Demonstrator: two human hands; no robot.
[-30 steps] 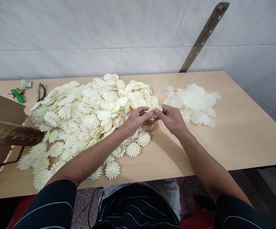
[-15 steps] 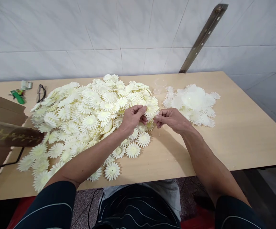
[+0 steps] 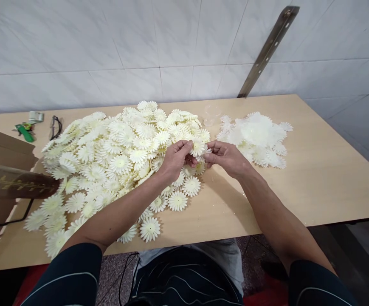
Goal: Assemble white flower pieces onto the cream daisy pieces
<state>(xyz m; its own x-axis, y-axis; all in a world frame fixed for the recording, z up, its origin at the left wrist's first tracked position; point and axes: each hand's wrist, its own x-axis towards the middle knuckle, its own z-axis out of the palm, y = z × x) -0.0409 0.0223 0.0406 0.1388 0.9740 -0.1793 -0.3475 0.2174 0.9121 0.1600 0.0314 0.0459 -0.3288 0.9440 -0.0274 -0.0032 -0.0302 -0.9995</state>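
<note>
Between my two hands is a pale yellow artificial flower petal piece, daisy-shaped with many narrow petals. My left hand pinches its left edge between thumb and fingers. At the other side, the thumb and forefinger of my right hand are pressed together at its edge; a small whitish bit shows at the fingertips. A large heap of the same pale yellow petal pieces spreads below and left of my left hand. Right of my right hand lies a smaller pile of whiter petal pieces.
A brown-liquid bottle leans in from the left beside a cardboard box. Eyeglasses and a green-handled tool lie at the back left. A perforated metal bar leans on the tiled wall behind the table.
My right hand has come slightly left, closer to my left hand, its fingers now at the petal piece's edge. My left hand stays nearly in place.
</note>
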